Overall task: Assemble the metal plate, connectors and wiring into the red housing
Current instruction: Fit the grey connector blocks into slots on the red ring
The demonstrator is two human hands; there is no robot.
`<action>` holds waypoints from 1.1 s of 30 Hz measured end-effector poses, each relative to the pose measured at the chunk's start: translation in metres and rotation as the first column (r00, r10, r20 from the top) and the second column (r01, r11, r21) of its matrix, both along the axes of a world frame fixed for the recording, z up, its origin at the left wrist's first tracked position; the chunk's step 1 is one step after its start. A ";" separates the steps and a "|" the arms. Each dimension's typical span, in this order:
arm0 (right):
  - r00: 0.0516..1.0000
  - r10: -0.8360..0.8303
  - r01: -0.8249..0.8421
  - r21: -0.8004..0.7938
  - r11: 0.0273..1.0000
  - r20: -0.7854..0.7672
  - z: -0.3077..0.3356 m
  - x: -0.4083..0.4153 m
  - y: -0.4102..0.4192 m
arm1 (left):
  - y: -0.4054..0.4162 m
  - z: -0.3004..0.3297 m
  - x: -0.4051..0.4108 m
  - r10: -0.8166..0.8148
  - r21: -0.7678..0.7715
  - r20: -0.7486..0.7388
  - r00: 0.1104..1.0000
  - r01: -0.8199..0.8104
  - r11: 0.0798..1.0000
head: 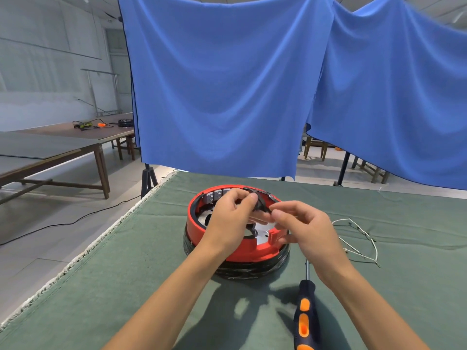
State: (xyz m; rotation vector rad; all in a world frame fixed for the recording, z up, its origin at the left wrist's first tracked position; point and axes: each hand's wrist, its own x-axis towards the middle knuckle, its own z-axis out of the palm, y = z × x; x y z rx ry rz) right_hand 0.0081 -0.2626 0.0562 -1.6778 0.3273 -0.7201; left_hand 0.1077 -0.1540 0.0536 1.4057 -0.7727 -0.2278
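Red housing (240, 251), a round ring-shaped shell, sat on a black ring-shaped base (252, 272) near the middle of the green-covered counter (126, 286). Inside it lay the metal plate (262, 237), shiny and partly hidden by the hands, and a row of small grey connectors (214, 195) lined the inner wall at about 11 o'clock. Both hands worked above the housing's opening. The left hand (232, 215) came in from 7 o'clock, its thumb and fingers curled round a dark part (260, 204) held over the far half of the ring; what exactly that part was I could not tell, for motion blurred it. The right hand (300, 223) came in from 5 o'clock, and its fingertips (274, 212) pinched at the same dark part from the other side, the two hands almost touching. At 3 o'clock from the housing, well apart from it, a thin white wiring loom (364, 238) lay in a loose loop on the cloth. A screwdriver (304, 314) with a black and orange handle lay at 5 o'clock, its shaft pointing up toward the housing and passing under the right wrist. Blue cloth (227, 84) hung behind the counter at 12 o'clock, and a long wooden table (50, 147) stood off at 10 o'clock.
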 end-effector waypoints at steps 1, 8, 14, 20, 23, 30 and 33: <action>1.000 0.002 -0.001 -0.071 0.997 0.002 0.000 0.000 0.002 | -0.001 0.001 0.000 0.010 -0.016 -0.052 0.999 -0.011 1.000; 0.997 -0.050 0.063 -0.311 0.948 0.052 0.003 -0.001 0.011 | -0.008 0.002 -0.009 0.019 0.031 -0.061 0.998 -0.017 0.999; 0.981 -0.083 0.156 -0.456 0.876 0.175 0.008 -0.007 0.009 | 0.001 0.010 -0.011 -0.153 -0.050 0.048 0.987 0.156 0.987; 0.957 -0.126 0.243 -0.484 0.841 0.263 0.008 -0.009 0.001 | 0.006 0.015 -0.011 -0.196 0.009 0.135 0.971 0.197 0.980; 0.964 -0.114 0.222 -0.487 0.845 0.241 0.007 -0.009 0.005 | 0.005 0.013 -0.009 -0.150 -0.024 0.076 0.986 0.152 0.988; 0.984 -0.030 0.101 -0.413 0.905 0.176 0.009 -0.012 0.004 | 0.005 0.013 0.000 -0.141 -0.113 -0.136 0.981 0.126 0.986; 0.986 -0.041 0.106 -0.430 0.896 0.159 0.008 -0.010 0.004 | 0.006 0.012 0.001 -0.186 -0.087 -0.170 0.968 0.173 0.981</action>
